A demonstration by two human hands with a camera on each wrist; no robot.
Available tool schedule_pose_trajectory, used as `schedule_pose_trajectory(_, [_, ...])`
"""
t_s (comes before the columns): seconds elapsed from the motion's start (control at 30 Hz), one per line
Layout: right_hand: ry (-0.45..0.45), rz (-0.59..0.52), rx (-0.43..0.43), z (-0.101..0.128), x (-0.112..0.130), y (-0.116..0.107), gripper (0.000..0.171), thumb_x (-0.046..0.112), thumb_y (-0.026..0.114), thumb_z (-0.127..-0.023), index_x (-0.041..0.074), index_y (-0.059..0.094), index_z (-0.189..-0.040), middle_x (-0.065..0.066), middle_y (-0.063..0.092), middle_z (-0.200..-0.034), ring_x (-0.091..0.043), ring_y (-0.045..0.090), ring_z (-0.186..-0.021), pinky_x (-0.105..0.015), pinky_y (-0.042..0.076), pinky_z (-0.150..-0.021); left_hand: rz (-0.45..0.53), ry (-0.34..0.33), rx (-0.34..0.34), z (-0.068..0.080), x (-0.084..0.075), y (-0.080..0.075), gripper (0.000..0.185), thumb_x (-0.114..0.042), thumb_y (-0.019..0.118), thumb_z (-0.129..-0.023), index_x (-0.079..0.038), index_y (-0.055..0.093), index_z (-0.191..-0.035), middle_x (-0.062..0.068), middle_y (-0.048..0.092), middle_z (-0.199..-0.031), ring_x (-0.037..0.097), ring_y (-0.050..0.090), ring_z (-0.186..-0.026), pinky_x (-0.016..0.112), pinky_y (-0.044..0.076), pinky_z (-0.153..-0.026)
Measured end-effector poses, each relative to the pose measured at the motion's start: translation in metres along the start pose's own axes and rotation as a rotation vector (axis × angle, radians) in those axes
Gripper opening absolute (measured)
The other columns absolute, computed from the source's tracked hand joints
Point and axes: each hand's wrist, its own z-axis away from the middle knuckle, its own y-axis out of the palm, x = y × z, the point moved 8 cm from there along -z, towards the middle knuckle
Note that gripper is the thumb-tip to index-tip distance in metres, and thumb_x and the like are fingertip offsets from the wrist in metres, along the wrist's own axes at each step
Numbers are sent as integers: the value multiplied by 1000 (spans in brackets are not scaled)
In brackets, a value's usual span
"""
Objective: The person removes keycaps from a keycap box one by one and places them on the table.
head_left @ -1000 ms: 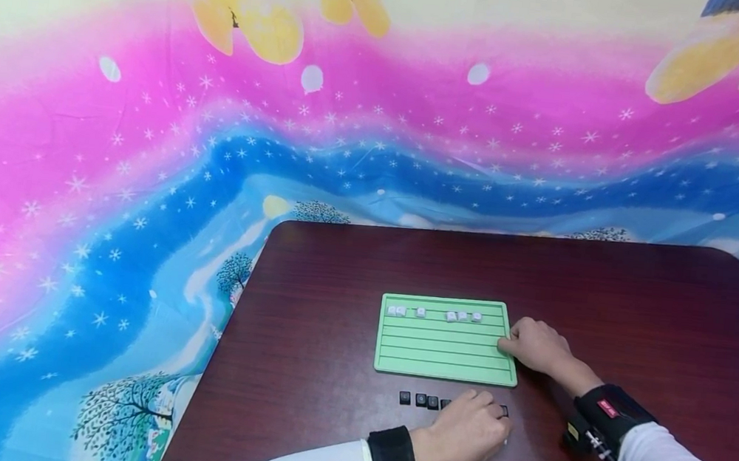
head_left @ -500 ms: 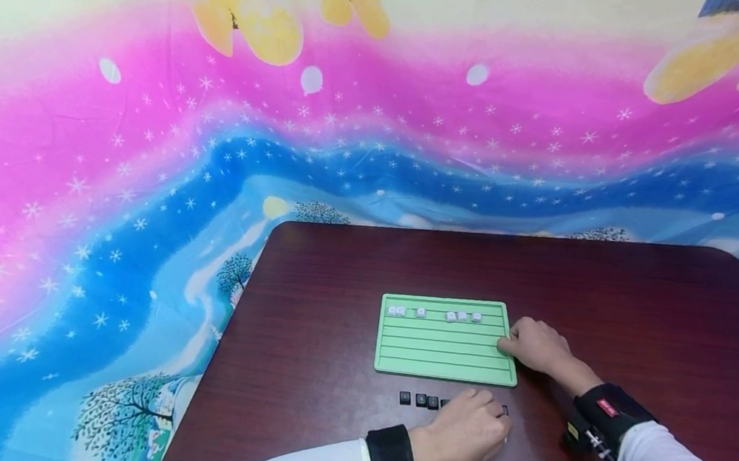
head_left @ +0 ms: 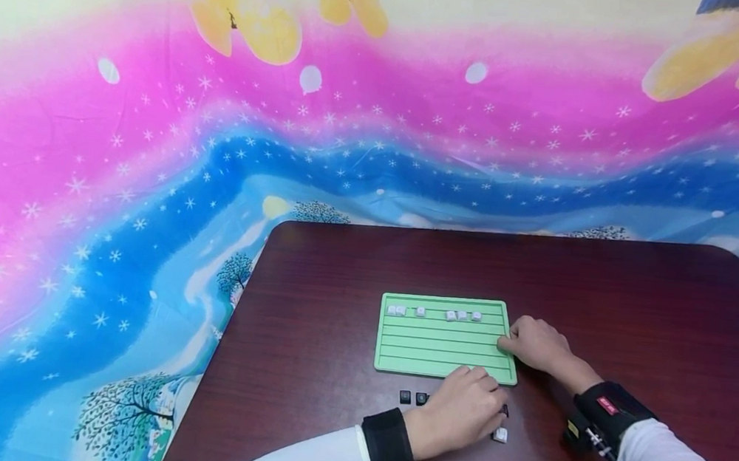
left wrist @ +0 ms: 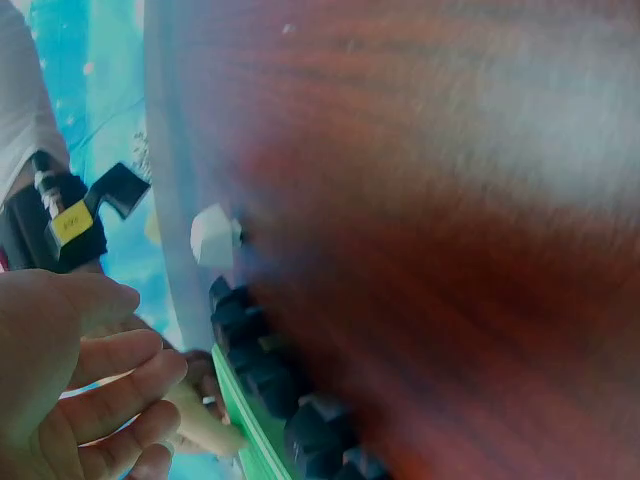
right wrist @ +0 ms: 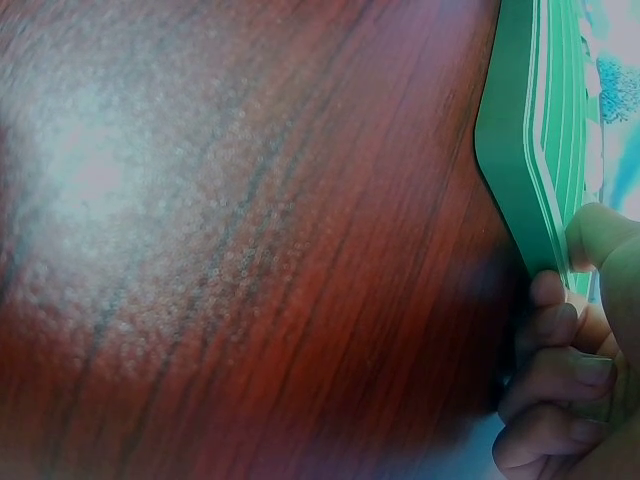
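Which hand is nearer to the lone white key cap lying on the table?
Left. The left hand sits just beside the white key cap, at its left. The right hand is farther back, gripping the green board's right edge.

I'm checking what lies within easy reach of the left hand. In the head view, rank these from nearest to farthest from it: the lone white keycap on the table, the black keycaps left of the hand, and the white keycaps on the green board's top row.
1. White keycap, just right of the left hand.
2. Black keycaps, on the table to its left.
3. Top-row white keycaps, at the far edge of the green board.
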Motion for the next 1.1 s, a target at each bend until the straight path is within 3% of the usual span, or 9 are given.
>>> schedule_pose_trajectory(0.27, [13, 1, 9, 1, 1, -1, 43, 27, 62, -88, 19, 40, -53, 8, 27, -51, -10, 26, -47, -24, 18, -49, 18, -60, 24, -6, 17, 3, 20, -45, 63, -96, -30, 73, -104, -15, 71, -98, 3, 60, -91, 18, 44, -72])
schedule_pose_trajectory(0.8, [-18, -3, -7, 3, 3, -2, 44, 26, 62, -88, 20, 38, -52, 9, 26, -50, -9, 23, -46, -23, 17, -48, 51, -135, -25, -16, 41, 1, 16, -39, 66, -95, -26, 74, -102, -13, 71, -95, 6, 63, -90, 21, 48, -71])
schedule_pose_trajectory(1.1, [-9, 2, 0, 1, 3, -2, 42, 27, 60, -88, 20, 38, -53, 9, 26, -51, -9, 23, -47, -24, 18, -48, 17, -149, -28, -27, 55, 9, 15, -35, 65, -95, -25, 75, -100, -12, 72, -95, 7, 64, -89, 23, 50, -72])
